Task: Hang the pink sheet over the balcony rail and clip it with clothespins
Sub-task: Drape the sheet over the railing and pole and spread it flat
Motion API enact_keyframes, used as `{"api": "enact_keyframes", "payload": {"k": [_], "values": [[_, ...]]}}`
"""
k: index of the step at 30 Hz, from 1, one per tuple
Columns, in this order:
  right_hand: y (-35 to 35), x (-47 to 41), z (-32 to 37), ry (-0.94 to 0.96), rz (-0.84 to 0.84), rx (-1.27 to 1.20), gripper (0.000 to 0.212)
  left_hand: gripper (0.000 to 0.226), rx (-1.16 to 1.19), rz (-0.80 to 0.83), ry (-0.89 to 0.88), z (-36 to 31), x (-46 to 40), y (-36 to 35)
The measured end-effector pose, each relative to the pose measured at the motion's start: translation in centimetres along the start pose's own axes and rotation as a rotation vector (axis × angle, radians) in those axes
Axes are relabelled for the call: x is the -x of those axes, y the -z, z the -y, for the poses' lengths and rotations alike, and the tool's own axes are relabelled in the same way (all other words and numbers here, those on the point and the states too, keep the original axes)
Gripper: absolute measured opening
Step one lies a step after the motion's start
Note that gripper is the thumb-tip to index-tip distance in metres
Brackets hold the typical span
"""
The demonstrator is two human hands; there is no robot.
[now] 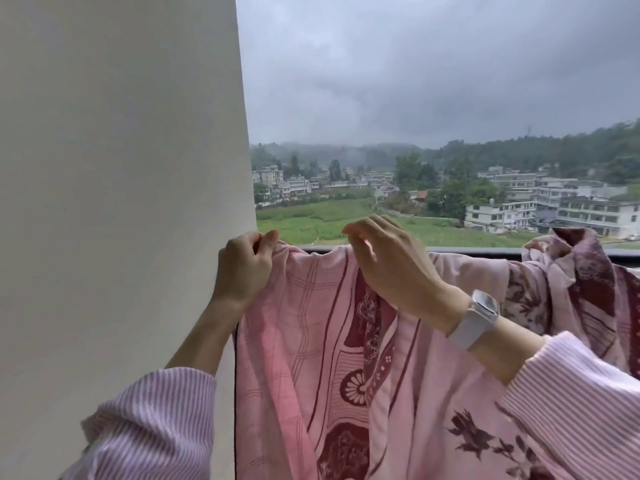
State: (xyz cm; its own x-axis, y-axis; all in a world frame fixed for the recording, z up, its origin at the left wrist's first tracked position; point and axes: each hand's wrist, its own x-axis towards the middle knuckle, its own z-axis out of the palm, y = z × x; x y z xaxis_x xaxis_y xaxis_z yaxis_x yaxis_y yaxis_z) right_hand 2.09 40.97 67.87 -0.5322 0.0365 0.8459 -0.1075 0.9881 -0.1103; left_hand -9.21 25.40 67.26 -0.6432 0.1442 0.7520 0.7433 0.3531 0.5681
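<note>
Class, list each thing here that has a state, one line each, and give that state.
Sheet: draped over the rail, bunched at the right, no clothespin visible on it.
Rail: mostly covered by the sheet.
Left hand: pinches the sheet's top edge beside the wall.
Right hand: fingers relaxed, above the sheet, holding nothing.
Watch: strapped on the right wrist.

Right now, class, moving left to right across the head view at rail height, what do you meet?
White wall → left hand gripping the pink sheet → right hand → white watch → bunched part of the sheet over the rail.
</note>
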Motion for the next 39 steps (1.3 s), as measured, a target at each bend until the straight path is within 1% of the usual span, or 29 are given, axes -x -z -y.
{"api": "enact_keyframes", "payload": {"k": [2, 3, 6, 7, 10, 12, 13, 15, 17, 18, 19, 21, 22, 23, 24, 25, 26, 28, 30, 32, 34, 37, 39], "values": [[-1.6, -2.6, 1.4, 0.015, 0.103, -0.105, 0.025, 0.039, -0.012, -0.010, -0.024, 0.4, 0.7, 0.6], [-2.2, -3.7, 1.9, 0.029, 0.204, -0.121, 0.027, 0.038, -0.016, -0.027, -0.025, 0.9, 1.0, 0.9], [-3.9, -5.8, 2.7, 0.050, 0.610, -0.136, 0.030, 0.035, 0.054, -0.050, 0.037, 2.1, 1.4, 1.7], [-4.2, -6.2, 2.7, 0.057, 0.683, -0.130, 0.029, 0.036, 0.109, -0.049, 0.065, 2.3, 1.5, 1.9], [-4.0, -7.0, 2.6, 0.039, 0.745, -0.169, 0.021, 0.034, 0.259, -0.017, 0.126, 2.2, 1.6, 2.4], [-3.5, -7.4, 2.3, 0.025, 0.774, -0.210, 0.016, 0.035, 0.273, -0.020, 0.115, 2.0, 1.8, 2.6], [-3.4, -7.5, 2.1, 0.025, 0.764, -0.239, 0.013, 0.036, 0.247, -0.034, 0.097, 1.9, 1.9, 2.6], [-3.3, -7.3, 1.5, 0.063, 0.685, -0.252, 0.003, 0.034, 0.182, -0.077, 0.070, 2.0, 2.3, 2.5], [-3.1, -6.7, 1.0, 0.128, 0.576, -0.163, 0.001, 0.032, 0.138, -0.125, 0.087, 2.4, 2.6, 2.4], [-2.8, -6.2, 0.9, 0.168, 0.537, -0.105, 0.005, 0.033, 0.130, -0.153, 0.113, 2.6, 2.5, 2.3], [-2.5, -5.7, 1.0, 0.208, 0.531, -0.050, 0.014, 0.033, 0.130, -0.184, 0.144, 2.9, 2.2, 2.2], [-2.5, -4.3, 1.0, 0.305, 0.552, 0.118, 0.031, 0.032, 0.129, -0.252, 0.217, 3.3, 1.4, 1.8], [-2.7, -3.4, 1.0, 0.386, 0.527, 0.190, 0.032, 0.032, 0.127, -0.286, 0.254, 3.5, 1.0, 1.7], [-2.9, -2.6, 0.9, 0.463, 0.495, 0.230, 0.026, 0.032, 0.126, -0.320, 0.285, 3.6, 0.6, 1.6], [-3.0, -2.0, 0.4, 0.490, 0.477, 0.274, 0.016, 0.033, 0.131, -0.352, 0.311, 3.6, 0.3, 1.5], [-2.8, -1.7, -0.2, 0.477, 0.421, 0.295, 0.010, 0.034, 0.143, -0.373, 0.332, 3.7, 0.2, 1.5], [-2.2, -1.6, -1.0, 0.428, 0.356, 0.332, 0.014, 0.035, 0.157, -0.377, 0.344, 3.6, 0.1, 1.4], [-0.7, -1.5, -2.7, 0.273, 0.252, 0.412, 0.012, 0.038, 0.162, -0.335, 0.333, 3.2, 0.3, 1.0], [0.5, -1.2, -3.8, 0.136, 0.226, 0.487, 0.009, 0.036, 0.124, -0.259, 0.286, 2.6, 0.8, 0.2], [0.7, -0.7, -3.9, 0.138, 0.224, 0.520, 0.012, 0.036, 0.036, -0.170, 0.248, 2.2, 1.0, -0.3], [0.5, 0.2, -3.2, 0.170, 0.217, 0.476, 0.018, 0.041, -0.042, -0.072, 0.265, 2.3, 0.4, -0.5], [0.4, 1.3, -2.6, 0.230, 0.141, 0.390, 0.027, 0.049, -0.108, 0.081, 0.280, 2.1, -1.1, -0.5], [0.2, 1.7, -2.4, 0.228, 0.104, 0.354, 0.036, 0.049, -0.224, 0.233, 0.254, 1.2, -1.9, -0.6]]}}
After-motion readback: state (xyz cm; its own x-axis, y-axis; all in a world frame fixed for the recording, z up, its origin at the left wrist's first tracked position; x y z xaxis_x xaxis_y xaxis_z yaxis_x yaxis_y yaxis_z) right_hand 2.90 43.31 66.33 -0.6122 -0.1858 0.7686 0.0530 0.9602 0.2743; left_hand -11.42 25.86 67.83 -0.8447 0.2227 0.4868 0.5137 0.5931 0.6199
